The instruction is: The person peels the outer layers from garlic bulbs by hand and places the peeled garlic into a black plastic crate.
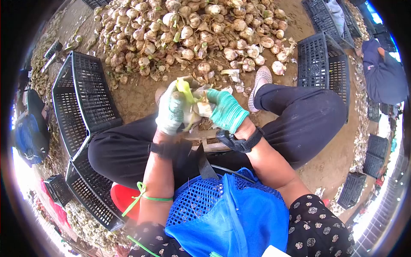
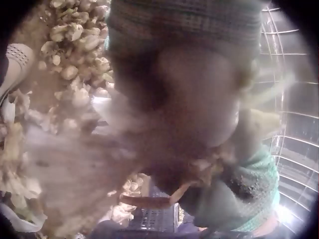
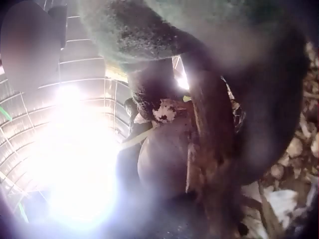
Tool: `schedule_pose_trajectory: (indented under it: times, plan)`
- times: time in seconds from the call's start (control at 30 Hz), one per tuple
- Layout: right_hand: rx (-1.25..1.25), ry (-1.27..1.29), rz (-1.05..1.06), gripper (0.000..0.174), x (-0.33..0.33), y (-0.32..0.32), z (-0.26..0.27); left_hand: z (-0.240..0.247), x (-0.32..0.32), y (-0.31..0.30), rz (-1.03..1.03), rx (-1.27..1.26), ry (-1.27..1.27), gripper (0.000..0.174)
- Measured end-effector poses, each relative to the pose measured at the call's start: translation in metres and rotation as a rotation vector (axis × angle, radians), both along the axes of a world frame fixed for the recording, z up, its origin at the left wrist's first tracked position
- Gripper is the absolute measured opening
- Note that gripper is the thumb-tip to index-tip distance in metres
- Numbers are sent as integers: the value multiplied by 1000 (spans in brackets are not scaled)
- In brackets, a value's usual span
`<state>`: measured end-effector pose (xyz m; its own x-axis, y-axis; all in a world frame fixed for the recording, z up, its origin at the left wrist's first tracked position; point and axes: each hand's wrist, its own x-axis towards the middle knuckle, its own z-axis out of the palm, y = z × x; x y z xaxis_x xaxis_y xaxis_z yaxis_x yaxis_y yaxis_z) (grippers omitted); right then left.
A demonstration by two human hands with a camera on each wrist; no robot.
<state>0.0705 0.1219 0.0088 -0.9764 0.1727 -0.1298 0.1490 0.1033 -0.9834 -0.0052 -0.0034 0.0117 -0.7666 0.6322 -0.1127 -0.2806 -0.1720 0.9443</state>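
Both hands wear green and white knit gloves and meet in front of the knees around a garlic bulb point(image 1: 205, 109). A pale green stalk point(image 1: 184, 89) sticks up beside the left hand point(image 1: 170, 109), whose fingers curl round the garlic. From the other side the right hand point(image 1: 227, 110) pinches the bulb's outer leaves. Seen from the right wrist, the round bulb point(image 3: 164, 159) hangs below gloved fingers, with a brown dry stem point(image 3: 212, 119) beside it. Motion blurs the left wrist view, where the left glove point(image 2: 184, 22) covers much of the garlic.
A large heap of garlic bulbs point(image 1: 192, 32) lies on the dirt floor ahead. Black plastic crates point(image 1: 92, 92) stand at the left, and more crates point(image 1: 314, 60) at the right. Peeled scraps point(image 1: 233, 75) litter the ground near a shoe point(image 1: 261, 83). A red container point(image 1: 124, 199) is beside the left thigh.
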Motion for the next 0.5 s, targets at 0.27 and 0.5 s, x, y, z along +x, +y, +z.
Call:
schedule_pose_trajectory:
  times: [0.27, 0.5]
  plan:
    - [-69, -137, -121, 29, 9, 22, 31, -7, -6, -3, 67, 46, -131, 77]
    - [260, 124, -39, 31, 3, 9, 35, -4, -3, -1, 80, -39, 27, 72]
